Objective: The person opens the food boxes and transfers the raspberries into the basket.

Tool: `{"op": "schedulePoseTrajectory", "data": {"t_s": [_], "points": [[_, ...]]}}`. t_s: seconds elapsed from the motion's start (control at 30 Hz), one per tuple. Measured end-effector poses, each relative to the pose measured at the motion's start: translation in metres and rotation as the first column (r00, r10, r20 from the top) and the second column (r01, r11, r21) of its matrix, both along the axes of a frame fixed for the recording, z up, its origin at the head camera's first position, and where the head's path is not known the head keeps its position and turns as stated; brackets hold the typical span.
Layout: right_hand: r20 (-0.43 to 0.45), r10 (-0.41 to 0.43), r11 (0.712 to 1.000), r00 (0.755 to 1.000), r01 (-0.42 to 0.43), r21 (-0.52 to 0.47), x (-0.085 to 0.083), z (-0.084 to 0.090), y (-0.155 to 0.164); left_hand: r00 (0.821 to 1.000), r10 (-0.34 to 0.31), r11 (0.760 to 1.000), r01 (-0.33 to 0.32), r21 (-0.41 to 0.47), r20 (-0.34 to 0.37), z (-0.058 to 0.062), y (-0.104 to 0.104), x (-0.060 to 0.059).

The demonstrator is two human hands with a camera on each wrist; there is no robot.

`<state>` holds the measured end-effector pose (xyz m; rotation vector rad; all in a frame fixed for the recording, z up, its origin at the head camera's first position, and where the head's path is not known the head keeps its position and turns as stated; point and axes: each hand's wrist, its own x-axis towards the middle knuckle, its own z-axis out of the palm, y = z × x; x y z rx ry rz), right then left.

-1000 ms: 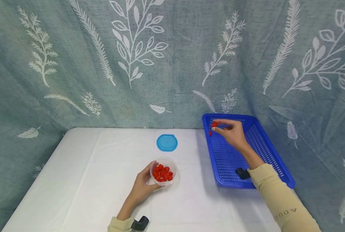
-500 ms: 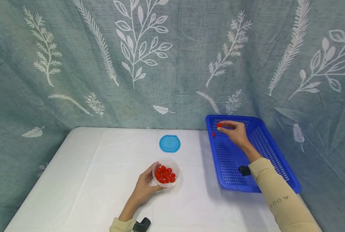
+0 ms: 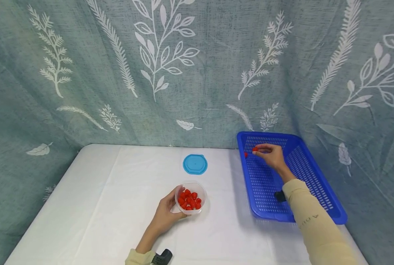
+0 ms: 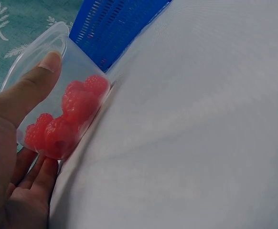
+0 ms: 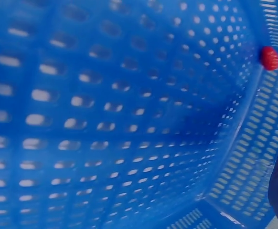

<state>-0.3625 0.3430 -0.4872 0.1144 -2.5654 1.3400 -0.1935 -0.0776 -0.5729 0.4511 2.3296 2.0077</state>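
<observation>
Left hand: the left hand [image 3: 166, 214] wraps the side of a small clear plastic cup [image 3: 190, 197]; in the left wrist view the thumb presses its thin, see-through wall and the other fingers [image 4: 36, 177] curl beneath, so the cup sits tilted against the bench.
Cup contents: a heap of red raspberries [image 3: 189, 200], bumpy and rounded, pink-red through the cloudy plastic [image 4: 65, 125].
Right hand: the right hand [image 3: 272, 156] hovers inside the far end of the blue basket [image 3: 319, 184], fingertips pinched together on one red raspberry [image 3: 255, 149]; the grasp is small in the head view, so it looks like thumb and forefinger, though which fingers exactly I cannot tell.
Loose berry: a second red raspberry [image 3: 246, 154] lies in the basket by its left wall, just beside the held one; the right wrist view shows it as a small round red dot [image 5: 270, 58] against the perforated wall.
Basket: rectangular, hard blue plastic, floor and walls pierced with rows of slots, standing at the right end of the bench.
Lid: a round, flat light-blue lid [image 3: 195, 164] lies on the bench beyond the cup, well apart from it.
Bench: covered in smooth white cloth [image 3: 94, 191].
Backdrop: a grey-green curtain [image 3: 84, 73] printed with white leaves and fern sprigs.
</observation>
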Motion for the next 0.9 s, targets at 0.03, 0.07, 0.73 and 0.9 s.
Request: {"op": "schedulePoseTrajectory", "data": {"t_s": [0.03,0.07,0.73,0.9], "points": [[0.0,0.003,1.0,1.0,-0.003,0.002,-0.001,-0.002,0.0,1.0,0.0,1.0,0.0,0.002,0.001,0.0,0.0,0.0],[-0.002,0.006,1.0,1.0,-0.006,0.005,-0.002,-0.004,0.001,1.0,0.003,1.0,-0.003,0.002,0.001,0.0,-0.001,0.0],[0.269,-0.048,0.998,0.962,0.038,0.046,-0.014,-0.04,0.001,1.0,0.003,1.0,-0.003,0.005,-0.011,-0.002,-0.004,-0.001],[0.236,-0.035,0.999,0.971,0.03,0.028,-0.016,-0.041,0.0,1.0,-0.004,1.0,0.004,-0.005,0.004,-0.002,-0.004,-0.002]]}}
